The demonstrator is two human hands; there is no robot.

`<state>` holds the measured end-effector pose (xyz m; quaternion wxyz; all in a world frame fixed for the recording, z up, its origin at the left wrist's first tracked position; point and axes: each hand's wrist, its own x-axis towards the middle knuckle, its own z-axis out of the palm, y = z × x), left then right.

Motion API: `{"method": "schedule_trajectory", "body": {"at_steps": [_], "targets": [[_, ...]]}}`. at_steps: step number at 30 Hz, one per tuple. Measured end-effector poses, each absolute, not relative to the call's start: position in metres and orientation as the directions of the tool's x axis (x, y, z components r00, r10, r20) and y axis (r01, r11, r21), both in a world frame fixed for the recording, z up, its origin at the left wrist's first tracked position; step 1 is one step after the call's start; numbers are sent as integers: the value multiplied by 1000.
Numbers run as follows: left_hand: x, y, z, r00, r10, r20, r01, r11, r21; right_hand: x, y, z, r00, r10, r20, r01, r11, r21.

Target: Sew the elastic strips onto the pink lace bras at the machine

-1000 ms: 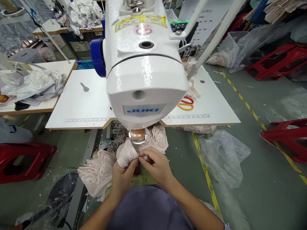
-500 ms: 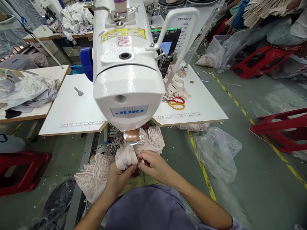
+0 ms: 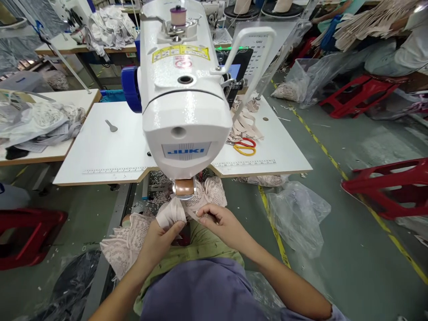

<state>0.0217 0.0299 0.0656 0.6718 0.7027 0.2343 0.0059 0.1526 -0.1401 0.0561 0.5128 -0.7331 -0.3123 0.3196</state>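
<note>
My left hand (image 3: 160, 243) is closed on the smooth folded band of a pale pink lace bra (image 3: 170, 214), thumb on top. To its right, my right hand (image 3: 220, 225) pinches a narrow pink strip (image 3: 191, 215) between thumb and fingers. Bra cups (image 3: 214, 192) of the same pink lace lie behind my hands, under the head of a white sewing machine (image 3: 185, 129). More pink lace cups (image 3: 123, 245) hang to the left of my left hand. How the strip joins the band is too small to make out.
On the white machine table are red-and-yellow scissors (image 3: 245, 146), pink fabric strips (image 3: 245, 122) and a small grey tool (image 3: 111, 126). Red stools (image 3: 388, 183) and a clear plastic bag (image 3: 297, 218) stand or lie at right. A co-worker sits at upper right.
My hands have moved apart, the left one slightly left with the band. A narrow strip now shows stretched between the band and my right hand. The camera view has shifted a little.
</note>
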Motion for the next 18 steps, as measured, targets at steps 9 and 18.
{"method": "schedule_trajectory", "body": {"at_steps": [9,18], "targets": [[27,29,81,927,279,-251,297,-136,945,152,-146,70,552,820,-152,212,-314,-926],[27,15,90,932,299,-206,268,-184,946,155,-145,82,511,858,-51,419,-301,-857]]}}
